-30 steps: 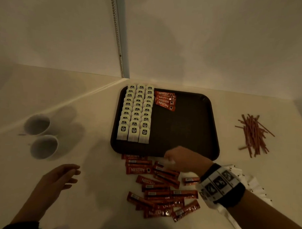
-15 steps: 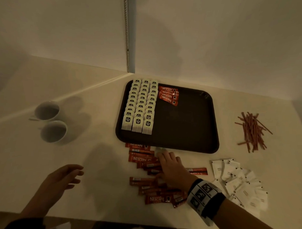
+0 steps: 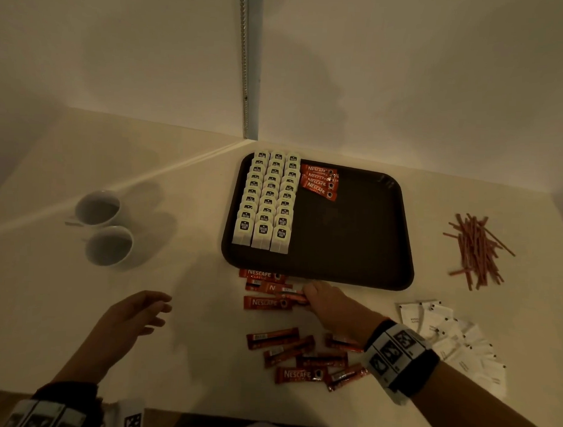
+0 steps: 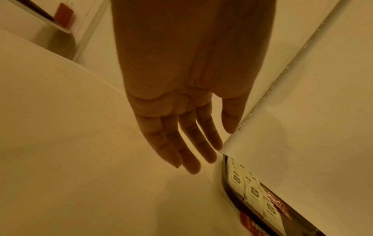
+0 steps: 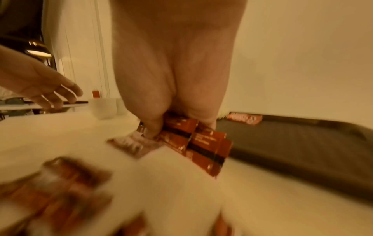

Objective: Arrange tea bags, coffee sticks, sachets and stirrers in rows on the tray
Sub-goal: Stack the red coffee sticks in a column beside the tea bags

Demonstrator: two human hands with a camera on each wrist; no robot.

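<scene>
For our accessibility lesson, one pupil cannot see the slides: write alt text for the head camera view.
A person's right hand pinches red coffee sticks on a cream table, just in front of a dark rectangular plastic tray holding three rows of white tea bags and a few more red sticks. The left hand hovers open; two white cups, brown stirrers and white sachets lie around.

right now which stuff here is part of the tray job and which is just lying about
Part of the job:
tray
tea bags
coffee sticks, a few held in the right hand
sachets
stirrers

Lying about:
two cups
left hand, holding nothing
</scene>
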